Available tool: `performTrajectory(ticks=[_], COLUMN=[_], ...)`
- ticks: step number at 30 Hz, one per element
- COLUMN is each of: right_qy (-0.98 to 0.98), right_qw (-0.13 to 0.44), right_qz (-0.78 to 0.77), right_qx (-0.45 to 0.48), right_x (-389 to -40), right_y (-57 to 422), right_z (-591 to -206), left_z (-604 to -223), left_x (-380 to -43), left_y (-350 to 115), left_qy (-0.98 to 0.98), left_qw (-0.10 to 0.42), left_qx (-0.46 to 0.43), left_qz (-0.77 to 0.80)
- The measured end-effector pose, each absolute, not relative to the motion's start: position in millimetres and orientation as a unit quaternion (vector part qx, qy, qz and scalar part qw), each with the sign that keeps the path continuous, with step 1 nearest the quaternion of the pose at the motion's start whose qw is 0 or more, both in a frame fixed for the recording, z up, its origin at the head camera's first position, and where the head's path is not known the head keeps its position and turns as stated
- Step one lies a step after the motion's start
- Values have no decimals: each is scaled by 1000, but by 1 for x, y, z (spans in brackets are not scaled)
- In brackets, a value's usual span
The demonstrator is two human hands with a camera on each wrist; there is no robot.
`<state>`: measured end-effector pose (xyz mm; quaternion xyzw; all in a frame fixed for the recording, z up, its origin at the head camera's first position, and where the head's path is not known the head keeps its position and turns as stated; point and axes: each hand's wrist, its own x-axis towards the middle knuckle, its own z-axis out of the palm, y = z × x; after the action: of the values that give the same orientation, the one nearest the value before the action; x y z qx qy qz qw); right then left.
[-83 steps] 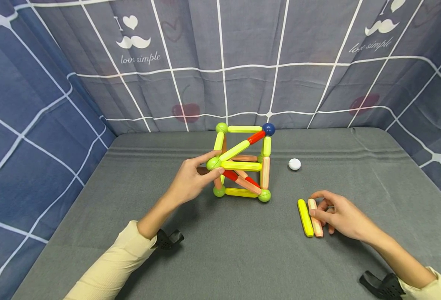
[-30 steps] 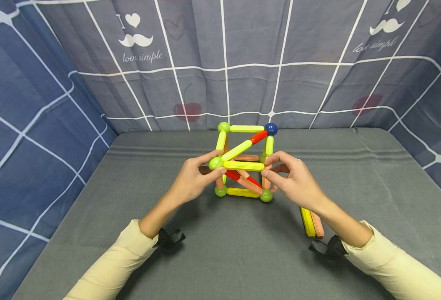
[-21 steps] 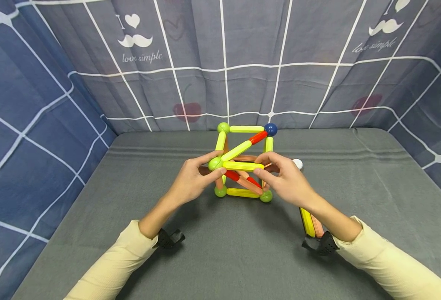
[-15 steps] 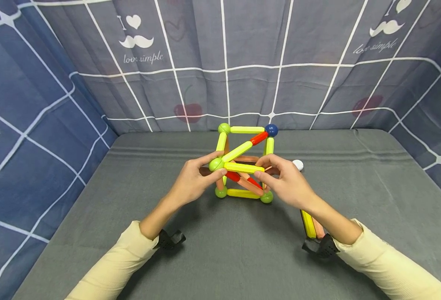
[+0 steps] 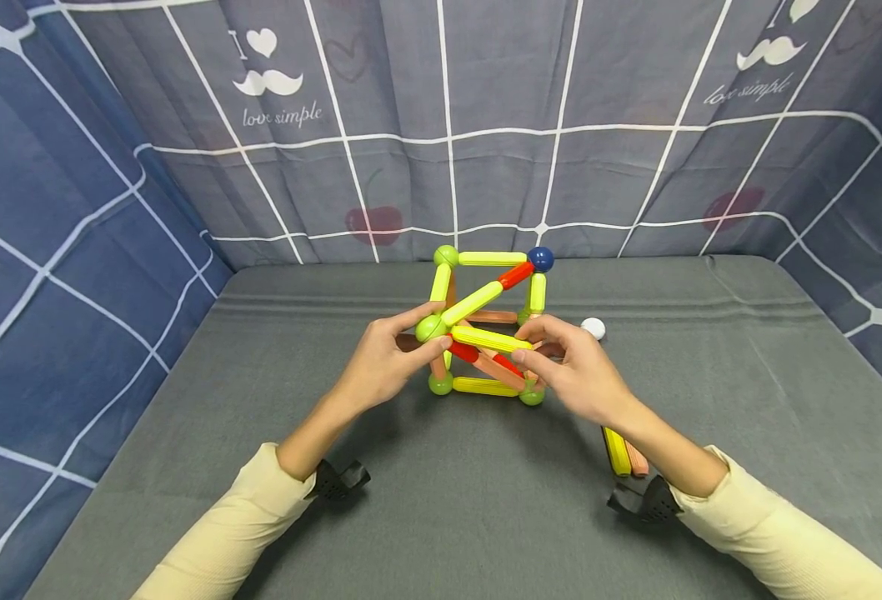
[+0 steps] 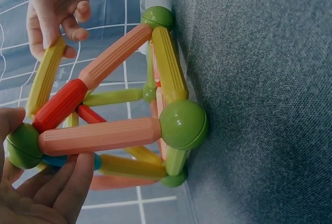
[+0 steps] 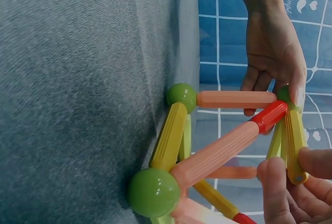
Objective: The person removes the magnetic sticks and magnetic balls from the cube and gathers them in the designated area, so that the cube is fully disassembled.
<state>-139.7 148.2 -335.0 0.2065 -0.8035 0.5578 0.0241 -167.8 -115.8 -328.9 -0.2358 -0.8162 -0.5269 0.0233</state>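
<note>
Near the back edge of the bench, a green ball on the frame is gripped by the left hand — presumably for steadiness — while a yellow stick is pinched by the right hand.

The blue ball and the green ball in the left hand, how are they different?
The blue ball is dark; the green ball is bright. The left hand pinches the green ball, but no hand touches the blue ball. The blue ball is farther back; the green ball is nearer the front. Both are round, with sticks meeting at them.
</note>
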Motion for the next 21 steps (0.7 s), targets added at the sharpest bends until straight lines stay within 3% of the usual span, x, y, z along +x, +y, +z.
performTrajectory(ticks=[21], right_qy=[-782], right_qw=[85], right_qz=[600], right_qx=[142], right_x=[-115], right_y=[185], right_z=[-333], left_z=[-329], left_x=[-167], left_y=[-116], left_qy=[-815], left_qw=[26], left_qx=[-239], left_qz=[-527])
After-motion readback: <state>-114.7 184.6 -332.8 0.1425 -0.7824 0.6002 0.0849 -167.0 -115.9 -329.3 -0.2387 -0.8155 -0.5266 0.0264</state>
